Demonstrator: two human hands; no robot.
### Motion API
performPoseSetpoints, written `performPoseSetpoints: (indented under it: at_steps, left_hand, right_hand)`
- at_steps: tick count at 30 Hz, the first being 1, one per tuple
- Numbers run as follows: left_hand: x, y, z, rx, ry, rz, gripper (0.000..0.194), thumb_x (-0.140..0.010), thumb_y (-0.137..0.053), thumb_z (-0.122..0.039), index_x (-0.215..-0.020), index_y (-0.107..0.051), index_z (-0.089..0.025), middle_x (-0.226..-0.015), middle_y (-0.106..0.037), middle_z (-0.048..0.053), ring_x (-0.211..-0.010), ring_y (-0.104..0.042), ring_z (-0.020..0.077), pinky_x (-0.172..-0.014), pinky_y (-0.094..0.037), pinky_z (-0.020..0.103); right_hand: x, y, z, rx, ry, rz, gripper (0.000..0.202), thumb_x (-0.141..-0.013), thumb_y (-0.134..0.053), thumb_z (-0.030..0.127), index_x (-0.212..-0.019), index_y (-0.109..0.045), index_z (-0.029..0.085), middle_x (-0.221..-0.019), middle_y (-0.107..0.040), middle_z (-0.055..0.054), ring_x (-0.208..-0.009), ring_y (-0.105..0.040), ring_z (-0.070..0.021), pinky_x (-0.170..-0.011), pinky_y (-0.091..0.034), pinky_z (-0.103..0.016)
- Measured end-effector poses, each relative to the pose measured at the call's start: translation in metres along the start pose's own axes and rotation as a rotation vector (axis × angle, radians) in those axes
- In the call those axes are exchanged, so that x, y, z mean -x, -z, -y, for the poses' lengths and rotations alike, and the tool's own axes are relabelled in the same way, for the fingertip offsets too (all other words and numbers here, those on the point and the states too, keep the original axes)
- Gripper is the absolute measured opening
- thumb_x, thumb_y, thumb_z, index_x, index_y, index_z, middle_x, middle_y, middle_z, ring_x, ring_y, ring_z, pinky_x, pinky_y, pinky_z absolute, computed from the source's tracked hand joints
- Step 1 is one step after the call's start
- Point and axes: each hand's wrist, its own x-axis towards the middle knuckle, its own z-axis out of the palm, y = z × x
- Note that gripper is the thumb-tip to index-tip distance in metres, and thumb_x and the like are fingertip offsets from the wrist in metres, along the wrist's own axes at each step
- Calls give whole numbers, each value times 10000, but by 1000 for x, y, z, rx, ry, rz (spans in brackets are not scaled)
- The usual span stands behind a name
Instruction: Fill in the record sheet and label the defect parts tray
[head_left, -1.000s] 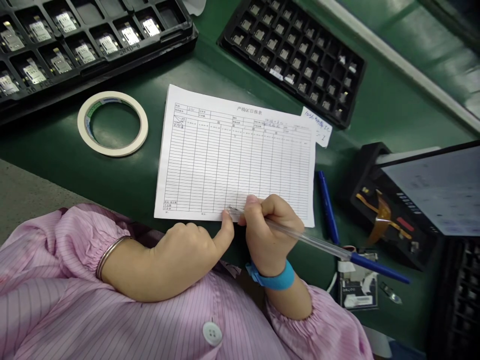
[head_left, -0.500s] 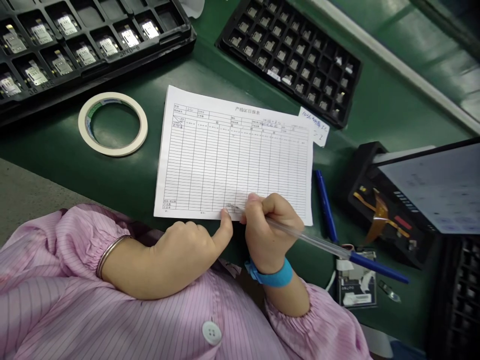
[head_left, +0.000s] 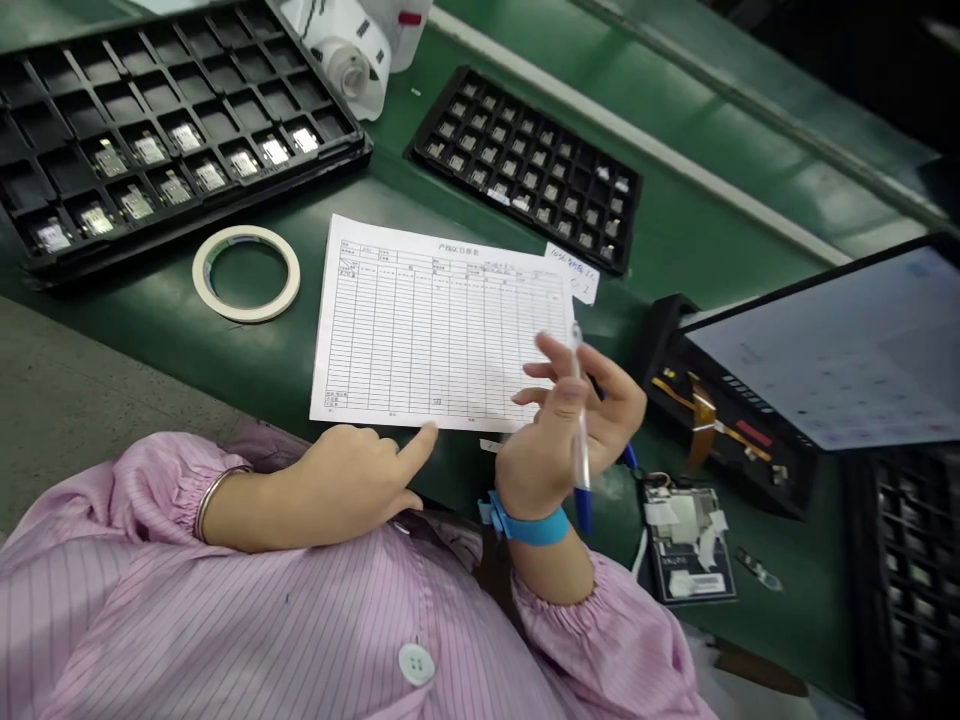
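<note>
A stack of printed form sheets (head_left: 442,340) lies on the green table, with a small handwritten entry near its lower edge. My left hand (head_left: 352,480) rests palm down in front of the paper, holding nothing. Its index finger is stretched to the bottom edge of the form and its thumb is apart, while the other fingers are curled. Over the sheet's lower right corner, my right hand (head_left: 562,430) is raised and holds a clear pen with a blue end (head_left: 581,450) between thumb and fingers. The pen's tip points up, off the paper. Some right fingers are spread and blurred.
A roll of masking tape (head_left: 246,274) lies left of the forms. Black trays of small metal parts (head_left: 187,160) (head_left: 525,165) stand behind. A handwritten note (head_left: 574,272), a tilted screen (head_left: 832,350) and a circuit device (head_left: 690,540) are on the right.
My right hand has lifted off the paper and turned, so the pen now stands nearly upright instead of touching the form. My left hand has shifted slightly left. The view has shifted.
</note>
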Motion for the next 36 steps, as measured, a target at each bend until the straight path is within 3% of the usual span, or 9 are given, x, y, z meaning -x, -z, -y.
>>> performPoseSetpoints:
  at_steps: [3,6,10,13,19,23,28,36]
  left_hand:
    - [10,3,7,69,38,-299,306,-916,-536,-352,-1118,-592,-128,-716,-635,-2,-566,-576,102,-479,-388,221]
    - [20,4,14,-76,239,-479,296,-919,-532,-369,-1103,-625,-158,-1009,-685,58,-575,-586,81,-481,-410,197]
    - [26,7,23,-238,448,-368,451,-876,-554,-496,-1184,-614,-171,-1323,-549,115,-546,-595,108,-438,-430,237]
    - [25,10,31,-224,489,-291,460,-884,-543,-491,-1237,-584,-198,-1365,-513,98,-652,-651,154,-481,-471,260]
    - [21,12,45,-157,478,-317,517,-849,-577,-536,-1255,-568,-217,-1380,-498,82,-825,-680,206,-577,-508,268]
    - [20,0,48,-194,471,-434,612,-791,-588,-632,-1232,-595,-207,-1344,-535,69,-827,-683,219,-592,-520,293]
    - [20,-14,52,-209,424,-588,583,-782,-600,-633,-1180,-632,-208,-1296,-578,27,-841,-687,203,-605,-533,300]
    - [21,-24,53,-164,365,-781,241,-856,-613,-326,-1061,-688,-225,-1131,-675,-4,-844,-690,172,-700,-539,262]
  right_hand:
    - [3,15,6,44,19,12,338,-962,-397,404,-1191,-536,197,-969,-710,-74,-774,-676,-189,-538,-498,-296]
    - [9,36,5,283,118,198,253,-936,-477,334,-1083,-628,194,-974,-702,-81,-915,-666,-221,-729,-546,-383]
    - [14,60,-8,577,212,365,327,-888,-553,322,-1189,-581,196,-1253,-599,-129,-1228,-511,-284,-1000,-436,-522]
    - [18,69,-18,706,159,399,401,-891,-531,371,-1234,-540,162,-1342,-523,-184,-1306,-424,-335,-1035,-369,-588]
    - [27,73,-31,741,188,402,371,-919,-479,386,-1210,-539,163,-1389,-481,-190,-1338,-386,-333,-1058,-306,-617]
    - [29,74,-32,744,194,410,383,-927,-460,398,-1210,-540,153,-1401,-466,-197,-1352,-365,-335,-1064,-304,-602]
    - [31,75,-32,749,209,388,388,-926,-455,412,-1203,-543,155,-1394,-477,-185,-1338,-386,-337,-1066,-305,-587]
    - [33,77,-32,792,227,302,361,-921,-461,406,-1166,-565,163,-1321,-553,-164,-1275,-468,-326,-1062,-300,-586]
